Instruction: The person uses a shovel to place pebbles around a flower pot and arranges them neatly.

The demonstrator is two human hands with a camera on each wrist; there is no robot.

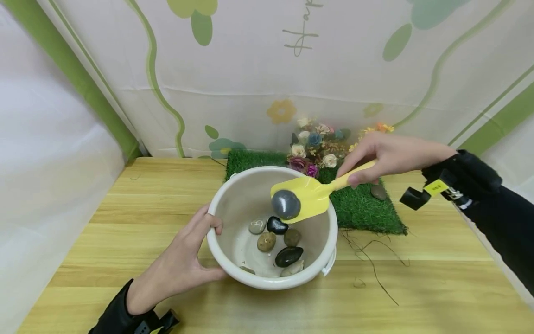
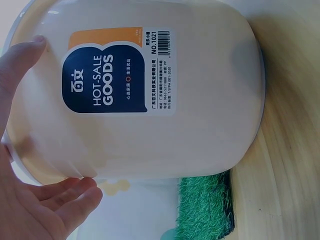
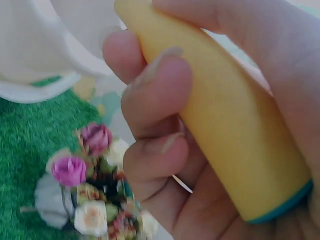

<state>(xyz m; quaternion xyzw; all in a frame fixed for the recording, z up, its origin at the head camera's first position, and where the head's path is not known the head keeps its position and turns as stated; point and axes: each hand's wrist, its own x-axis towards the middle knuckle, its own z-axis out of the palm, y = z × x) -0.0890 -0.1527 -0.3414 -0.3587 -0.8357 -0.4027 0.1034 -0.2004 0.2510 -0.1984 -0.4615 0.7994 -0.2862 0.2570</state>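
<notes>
A white bucket (image 1: pixel 273 284) stands on the wooden table, with several wet-looking stones (image 1: pixel 289 256) on its bottom. My left hand (image 1: pixel 179 260) grips its left rim, fingertips hooked over the edge and thumb along the outside wall. The left wrist view shows the label (image 2: pixel 117 75) on the bucket's side. In my right hand (image 1: pixel 388 155) is the handle of a yellow toy shovel (image 1: pixel 313 197), fingers curled round it in the right wrist view. The shovel's blade is over the bucket's opening, and a round grey stone (image 1: pixel 286 204) lies on it.
Behind the bucket lies a green artificial grass mat (image 1: pixel 359 211) with a bunch of artificial flowers (image 1: pixel 314 144) on it. Another stone (image 1: pixel 378 191) rests near the mat's right edge. Thin dry strands (image 1: pixel 373 264) lie on the table (image 1: pixel 137 222). A patterned curtain (image 1: pixel 233 55) hangs at the back.
</notes>
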